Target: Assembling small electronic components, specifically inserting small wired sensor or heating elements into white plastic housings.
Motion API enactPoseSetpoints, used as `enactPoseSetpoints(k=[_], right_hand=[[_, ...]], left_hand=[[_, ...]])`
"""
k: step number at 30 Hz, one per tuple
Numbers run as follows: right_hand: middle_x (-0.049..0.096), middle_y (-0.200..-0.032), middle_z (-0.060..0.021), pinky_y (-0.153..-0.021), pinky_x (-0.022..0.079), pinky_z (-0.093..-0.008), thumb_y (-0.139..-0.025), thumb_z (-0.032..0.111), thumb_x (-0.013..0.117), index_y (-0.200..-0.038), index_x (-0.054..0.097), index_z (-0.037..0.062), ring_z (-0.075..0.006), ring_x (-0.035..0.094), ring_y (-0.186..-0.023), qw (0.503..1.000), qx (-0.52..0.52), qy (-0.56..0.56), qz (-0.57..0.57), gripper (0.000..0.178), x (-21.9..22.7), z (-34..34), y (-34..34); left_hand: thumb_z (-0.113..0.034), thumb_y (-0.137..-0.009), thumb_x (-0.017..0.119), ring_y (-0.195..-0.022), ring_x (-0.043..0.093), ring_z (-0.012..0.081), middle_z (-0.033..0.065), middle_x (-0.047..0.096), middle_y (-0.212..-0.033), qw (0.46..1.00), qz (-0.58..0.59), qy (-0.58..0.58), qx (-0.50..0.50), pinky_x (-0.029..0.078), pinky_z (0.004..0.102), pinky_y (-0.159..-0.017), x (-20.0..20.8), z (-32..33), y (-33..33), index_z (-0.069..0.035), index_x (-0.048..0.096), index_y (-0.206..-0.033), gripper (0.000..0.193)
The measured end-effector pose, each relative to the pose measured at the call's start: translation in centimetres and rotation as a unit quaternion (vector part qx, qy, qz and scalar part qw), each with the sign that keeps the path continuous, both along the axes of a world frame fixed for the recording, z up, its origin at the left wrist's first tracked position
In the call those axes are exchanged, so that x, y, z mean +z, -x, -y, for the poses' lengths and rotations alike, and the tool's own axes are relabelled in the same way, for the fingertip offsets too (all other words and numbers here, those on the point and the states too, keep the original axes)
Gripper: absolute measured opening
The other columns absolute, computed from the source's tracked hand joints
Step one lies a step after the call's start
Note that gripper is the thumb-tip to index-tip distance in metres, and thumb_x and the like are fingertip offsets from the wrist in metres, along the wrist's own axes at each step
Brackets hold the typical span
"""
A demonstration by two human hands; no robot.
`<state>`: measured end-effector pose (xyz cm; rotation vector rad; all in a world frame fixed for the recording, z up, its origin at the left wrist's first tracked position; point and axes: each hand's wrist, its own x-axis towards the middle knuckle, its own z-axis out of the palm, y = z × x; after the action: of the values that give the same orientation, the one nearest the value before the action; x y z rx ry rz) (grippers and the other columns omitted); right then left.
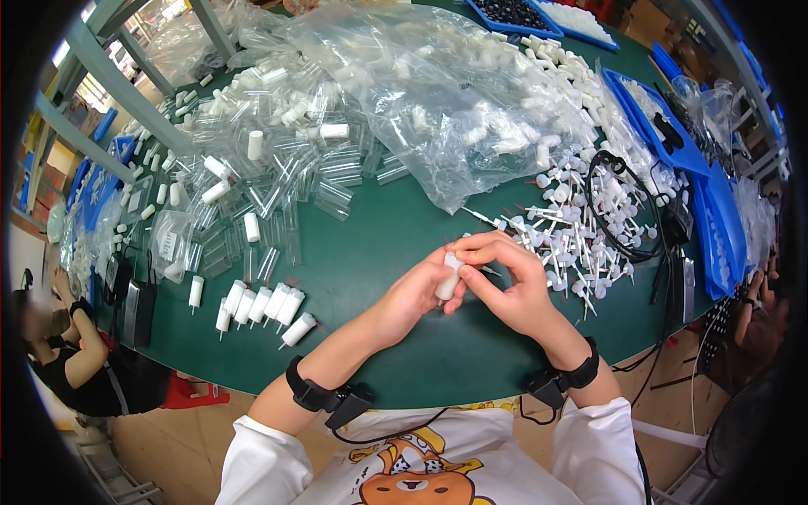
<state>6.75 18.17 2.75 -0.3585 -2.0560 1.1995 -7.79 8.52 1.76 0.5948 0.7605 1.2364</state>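
Note:
Over the middle of the green table (379,362), my two hands meet on one small white cylinder (449,279). My left hand (412,295) wraps its fingers round the cylinder's body. Thumb and fingertips of my right hand (515,282) pinch at its upper end, and what lies between those tips is partly hidden. To the left stand and lie several white cylinders (290,307) with thin pins at the bottom and fine red wires. Right of my hands spreads a heap of white caps (560,223) with thin stems and red wires.
Clear plastic tubes (341,168) and loose white cylinders pile up at far left. A crumpled clear bag (446,93) covers the back middle. Blue trays (715,227) line the right edge, near a black cable (598,202). A metal frame and another person (71,353) are at left.

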Motion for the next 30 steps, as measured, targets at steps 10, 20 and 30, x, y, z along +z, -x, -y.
enactPoseSetpoints(k=[10, 20, 30], right_hand=[[0.06, -0.109, -0.0138, -0.085, 0.046, -0.0313, -0.092, 0.008, 0.049, -0.092, 0.061, -0.0014, -0.0188, 0.057, -0.097, 0.985, 0.066, 0.152, -0.053, 0.015, 0.4, -0.1, -0.3], [0.059, -0.103, -0.0118, -0.085, 0.045, -0.0291, -0.096, 0.012, 0.045, -0.113, 0.049, -0.0013, -0.0143, 0.055, -0.092, 0.969, 0.042, 0.239, -0.042, 0.022, -0.6, 0.0, -0.4], [0.058, -0.104, -0.0105, -0.087, 0.044, -0.0298, -0.097, 0.018, 0.043, -0.112, 0.05, -0.0004, -0.0147, 0.056, -0.093, 0.942, 0.082, 0.324, -0.046, 0.024, -0.6, 0.0, -0.3]], left_hand=[[-0.026, -0.099, 0.036, -0.062, 0.04, 0.0112, 0.0017, 0.044, -0.074, 0.998, 0.019, -0.053, -0.023, 0.036, 0.0257, -0.06, 0.7, -0.2, -0.1, -0.005, 0.043, -0.113, 0.026], [-0.025, -0.099, 0.036, -0.061, 0.04, 0.0113, 0.0022, 0.043, -0.075, 0.993, 0.108, -0.047, -0.007, 0.036, 0.0257, -0.06, 0.9, -0.1, 0.2, -0.007, 0.045, -0.106, 0.021], [-0.036, -0.1, 0.03, -0.06, 0.044, 0.015, 0.0048, 0.047, -0.076, 0.995, 0.073, -0.058, 0.025, 0.037, 0.0288, -0.06, 1.3, 0.0, -0.3, -0.008, 0.045, -0.105, 0.032]])
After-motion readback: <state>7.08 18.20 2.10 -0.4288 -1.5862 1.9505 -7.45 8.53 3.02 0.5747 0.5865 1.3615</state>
